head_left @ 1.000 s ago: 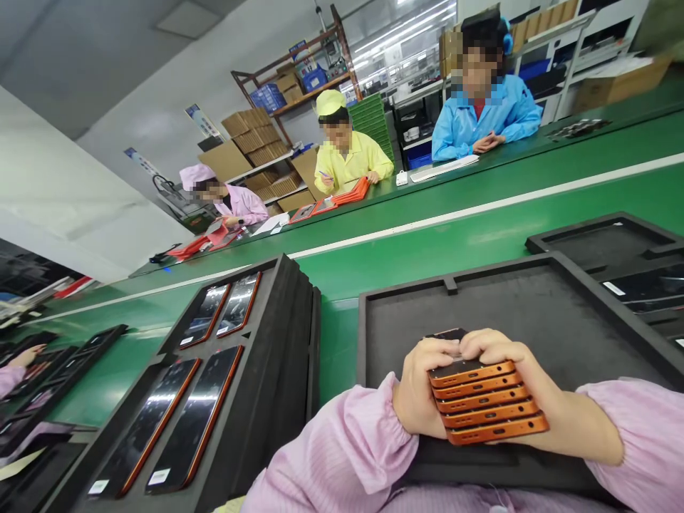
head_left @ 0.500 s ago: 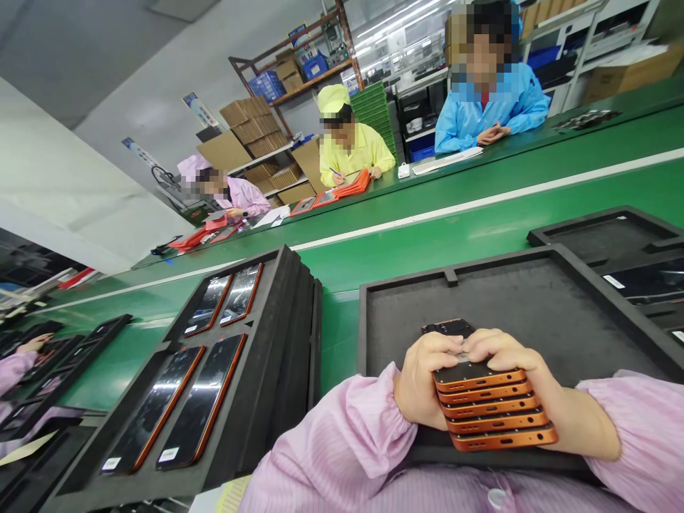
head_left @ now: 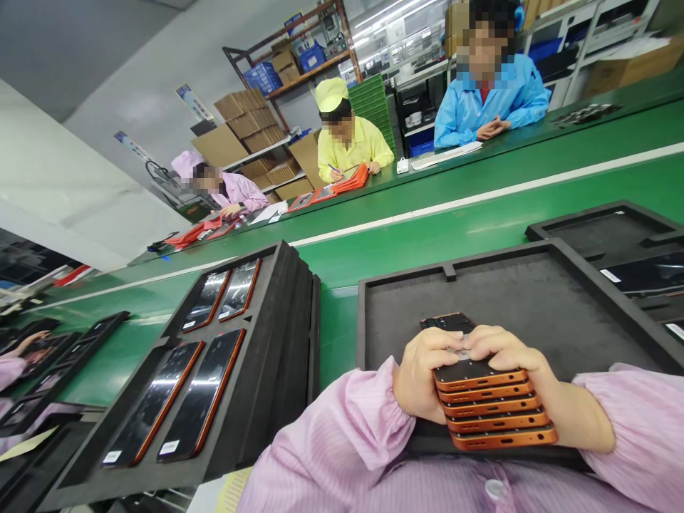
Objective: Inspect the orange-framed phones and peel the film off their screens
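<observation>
a stack of five orange-edged phones sits in front of the person's body, over the near part of a wide dark tray. both hands are clamped on it: the left hand wraps one long side, the right hand the other, and the fingers of both bend over the black top face, nearly meeting there. the ends with the port openings point toward the person; whether the stack's underside touches the tray cannot be told.

to the left stands a pile of dark trays — the uppermost holds four phones in two pairs, glossy screens up, a white label at the near end of each. beyond the wide tray, at the right, a second dark tray holds a black device with a white label. all these trays rest on a green bench.
</observation>
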Demonstrator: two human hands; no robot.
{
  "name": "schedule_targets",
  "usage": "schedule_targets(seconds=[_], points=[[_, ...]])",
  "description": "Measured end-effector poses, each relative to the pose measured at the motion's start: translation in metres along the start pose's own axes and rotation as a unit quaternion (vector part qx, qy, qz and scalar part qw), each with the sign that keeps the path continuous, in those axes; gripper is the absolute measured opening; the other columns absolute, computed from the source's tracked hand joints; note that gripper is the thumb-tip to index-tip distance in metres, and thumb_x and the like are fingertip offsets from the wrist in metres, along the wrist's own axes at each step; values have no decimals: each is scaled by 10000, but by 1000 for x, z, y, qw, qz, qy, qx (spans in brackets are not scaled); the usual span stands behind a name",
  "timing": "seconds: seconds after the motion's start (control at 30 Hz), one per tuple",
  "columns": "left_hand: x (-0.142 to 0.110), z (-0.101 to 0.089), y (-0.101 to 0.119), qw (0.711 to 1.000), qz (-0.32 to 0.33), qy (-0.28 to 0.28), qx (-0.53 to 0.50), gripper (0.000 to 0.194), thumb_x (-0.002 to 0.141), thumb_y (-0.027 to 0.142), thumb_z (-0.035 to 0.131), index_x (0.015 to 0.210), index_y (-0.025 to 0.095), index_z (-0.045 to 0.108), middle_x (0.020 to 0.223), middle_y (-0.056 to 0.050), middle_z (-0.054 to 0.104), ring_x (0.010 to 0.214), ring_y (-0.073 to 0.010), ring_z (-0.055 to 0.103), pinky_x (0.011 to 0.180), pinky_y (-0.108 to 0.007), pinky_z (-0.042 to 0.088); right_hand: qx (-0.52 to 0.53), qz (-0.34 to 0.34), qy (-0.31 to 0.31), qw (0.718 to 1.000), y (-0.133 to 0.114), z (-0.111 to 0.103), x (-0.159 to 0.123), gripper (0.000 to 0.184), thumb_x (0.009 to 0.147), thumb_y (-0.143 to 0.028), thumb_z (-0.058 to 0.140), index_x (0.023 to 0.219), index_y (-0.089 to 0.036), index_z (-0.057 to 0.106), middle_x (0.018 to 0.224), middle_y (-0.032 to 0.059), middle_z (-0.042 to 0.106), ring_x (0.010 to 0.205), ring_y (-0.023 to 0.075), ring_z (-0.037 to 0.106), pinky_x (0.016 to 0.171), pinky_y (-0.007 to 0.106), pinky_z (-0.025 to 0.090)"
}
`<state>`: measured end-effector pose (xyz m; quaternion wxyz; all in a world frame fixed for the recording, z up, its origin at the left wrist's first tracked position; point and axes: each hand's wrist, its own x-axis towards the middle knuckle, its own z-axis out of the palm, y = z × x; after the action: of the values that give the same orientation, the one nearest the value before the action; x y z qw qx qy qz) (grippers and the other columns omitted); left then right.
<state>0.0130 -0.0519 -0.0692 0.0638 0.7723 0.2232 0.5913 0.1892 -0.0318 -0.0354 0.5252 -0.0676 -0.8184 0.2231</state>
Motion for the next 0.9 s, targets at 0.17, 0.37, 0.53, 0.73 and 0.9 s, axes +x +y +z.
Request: schedule_targets(seconds=[0.17, 0.37, 0.53, 0.73, 0.9], points=[[-2, 0, -3, 1000, 14, -3, -2, 459, 879, 510, 576, 1203, 203, 471, 1011, -65, 647, 1024, -186, 665, 864, -299, 567, 5, 2, 12, 1000, 0, 2, -2, 269, 912, -245, 589, 1122, -229, 421, 951, 65, 541, 934, 184, 585, 876, 280, 546], [-1, -1, -3, 1000, 12, -4, 11, 236, 969, 315, 448, 1183, 217, 474, 1002, -56, 652, 1026, -160, 668, 843, -276, 571, 30, 22, 23, 999, 2, 4, -8, 343, 857, -209, 634, 1134, -250, 435, 963, 66, 550, 934, 212, 594, 851, 323, 564], [0, 1, -2, 1000, 6, 3, 18, 454, 874, 556, 559, 1181, 238, 458, 973, -54, 643, 949, -195, 687, 780, -321, 597, 16, 36, 16, 999, 1, 5, -8, 418, 808, -228, 702, 1127, -258, 434, 967, 66, 554, 940, 227, 604, 836, 321, 575], [2, 2, -2, 999, 11, 22, 26, 492, 849, 590, 564, 1157, 219, 465, 977, -52, 622, 945, -177, 681, 797, -285, 591, 18, 42, 15, 999, -1, 4, -3, 400, 833, -263, 691, 1127, -257, 420, 951, 66, 544, 908, 221, 609, 834, 325, 582], [2, 0, -1, 999, -26, 11, 19, 485, 850, 576, 574, 1166, 227, 455, 1010, -57, 605, 964, -179, 676, 813, -293, 586, 13, 50, 3, 999, 1, 1, 0, 484, 802, -271, 729, 1172, -257, 416, 953, 80, 553, 936, 240, 618, 825, 342, 590]])
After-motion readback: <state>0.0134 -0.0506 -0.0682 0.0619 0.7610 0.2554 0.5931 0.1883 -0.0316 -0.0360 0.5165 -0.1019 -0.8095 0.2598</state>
